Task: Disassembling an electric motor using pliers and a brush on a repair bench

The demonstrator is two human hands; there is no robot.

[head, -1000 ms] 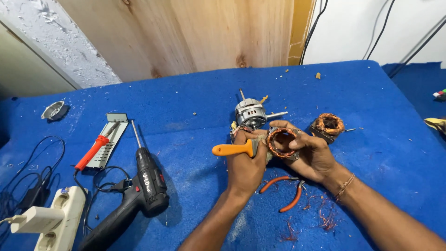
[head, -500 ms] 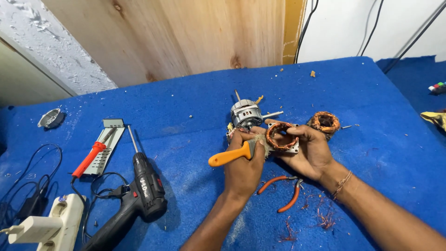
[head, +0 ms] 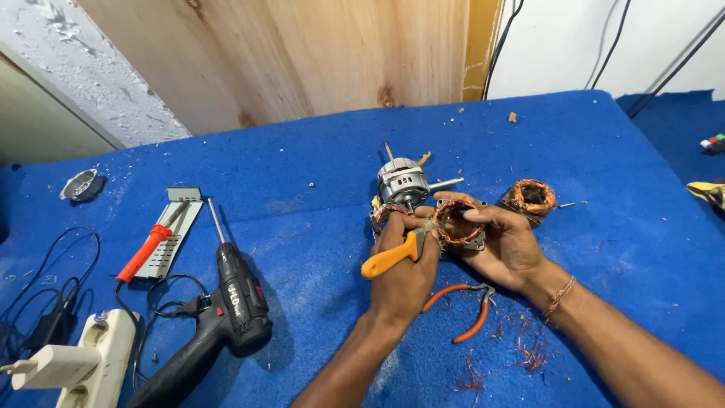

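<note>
Centre of the frame: your right hand [head: 507,245] cups the copper-wound stator [head: 458,223], fingers curled around its rim. Your left hand [head: 404,264] is clenched on the orange-handled tool [head: 389,258], its tip at the windings. Just above sits a grey motor [head: 402,183]; orange pliers [head: 462,310] lie below your hands.

Orange-handled tool tilted and drawn down — stator turned slightly.

The orange-handled tool [head: 393,257] in the left hand [head: 404,276], level a second ago, is now angled with its handle lowered leftward — the copper-wound stator [head: 457,223] in the right hand [head: 510,245] has been brought closer against its tip.
</note>
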